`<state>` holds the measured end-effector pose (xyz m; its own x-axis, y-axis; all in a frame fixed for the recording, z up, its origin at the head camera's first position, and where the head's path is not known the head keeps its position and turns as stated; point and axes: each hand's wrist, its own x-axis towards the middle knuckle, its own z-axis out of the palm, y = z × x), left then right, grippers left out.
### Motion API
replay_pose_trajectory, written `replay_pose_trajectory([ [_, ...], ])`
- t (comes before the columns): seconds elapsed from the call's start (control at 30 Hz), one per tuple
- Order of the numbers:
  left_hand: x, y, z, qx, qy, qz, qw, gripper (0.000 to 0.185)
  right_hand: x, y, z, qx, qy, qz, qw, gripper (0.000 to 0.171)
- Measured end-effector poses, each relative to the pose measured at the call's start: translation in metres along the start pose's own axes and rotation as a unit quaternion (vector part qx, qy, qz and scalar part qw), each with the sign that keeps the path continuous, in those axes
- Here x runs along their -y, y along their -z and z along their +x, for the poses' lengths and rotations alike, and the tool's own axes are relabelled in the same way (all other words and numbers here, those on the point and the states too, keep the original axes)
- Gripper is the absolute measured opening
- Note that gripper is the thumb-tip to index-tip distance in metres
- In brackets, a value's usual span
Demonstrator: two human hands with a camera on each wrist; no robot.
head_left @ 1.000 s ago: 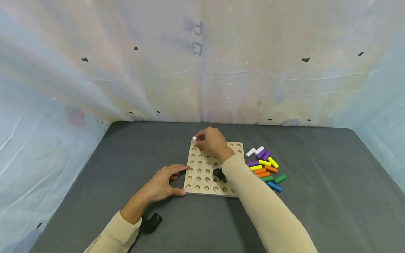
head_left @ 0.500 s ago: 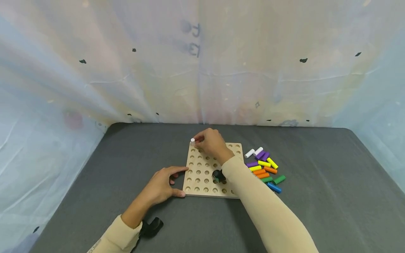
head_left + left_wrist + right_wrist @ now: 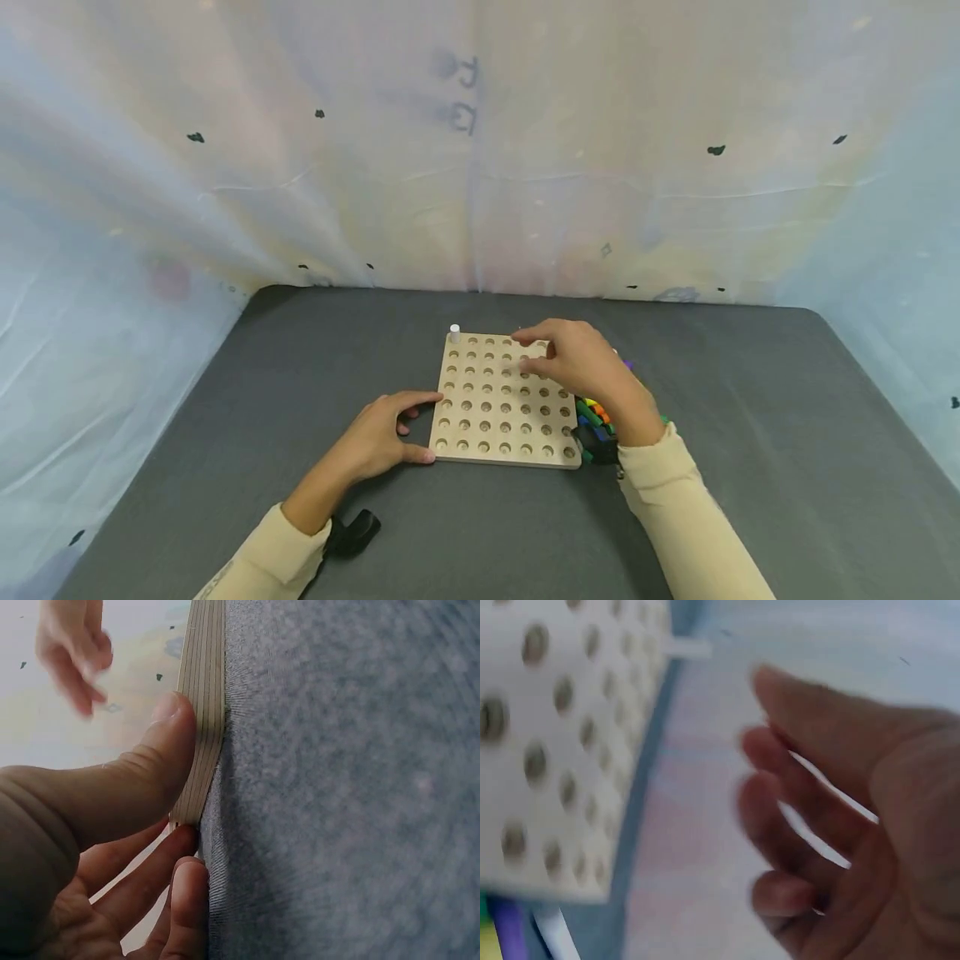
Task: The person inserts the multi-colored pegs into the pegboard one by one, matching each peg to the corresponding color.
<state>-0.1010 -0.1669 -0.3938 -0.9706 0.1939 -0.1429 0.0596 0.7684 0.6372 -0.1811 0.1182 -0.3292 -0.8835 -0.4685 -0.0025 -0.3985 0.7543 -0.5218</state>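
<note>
A square light-wood pegboard (image 3: 486,417) with rows of round holes lies on the table. In its far left corner hole a white peg (image 3: 454,334) stands upright. My left hand (image 3: 382,437) rests at the board's left side, index fingertip and thumb apart along the edge near the front corner. In the left wrist view the thumb presses the layered plywood edge (image 3: 201,712). Above the board's right half is my right hand (image 3: 581,354), thumb and index spread with nothing between them. The right wrist view shows the white peg (image 3: 690,649) beyond those fingers.
Loose coloured pegs (image 3: 592,412) lie right of the board, mostly hidden behind the right hand and wrist. A purple peg (image 3: 508,926) and a white one (image 3: 555,934) show there. The grey table (image 3: 330,350) ends at a pale hanging sheet (image 3: 555,167).
My right hand has let go of the white peg at the far left corner and moved right, over the board. The peg stays upright. My left hand keeps its place.
</note>
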Motion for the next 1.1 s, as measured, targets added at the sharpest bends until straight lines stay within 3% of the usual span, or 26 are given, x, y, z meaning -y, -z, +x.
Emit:
replay_pose_trajectory([
  [0.2, -0.003, -0.002, 0.001, 0.001, 0.001, -0.013, 0.9999, 0.079, -0.030, 0.021, -0.040, 0.004, -0.002, -0.001, 1.000, 0.042],
  [0.37, -0.005, -0.004, 0.002, 0.005, 0.003, -0.015, 0.9999, 0.079, -0.060, 0.019, -0.053, -0.002, -0.052, 0.002, 0.999, 0.039],
  [0.57, -0.006, -0.001, 0.005, 0.005, 0.001, -0.013, 0.9999, 0.078, -0.075, 0.015, -0.051, -0.022, -0.064, -0.011, 0.998, 0.038],
  [1.1, -0.009, 0.000, 0.003, 0.004, 0.023, -0.018, 0.9996, 0.078, -0.083, 0.009, -0.037, -0.013, -0.074, 0.003, 0.997, 0.036],
])
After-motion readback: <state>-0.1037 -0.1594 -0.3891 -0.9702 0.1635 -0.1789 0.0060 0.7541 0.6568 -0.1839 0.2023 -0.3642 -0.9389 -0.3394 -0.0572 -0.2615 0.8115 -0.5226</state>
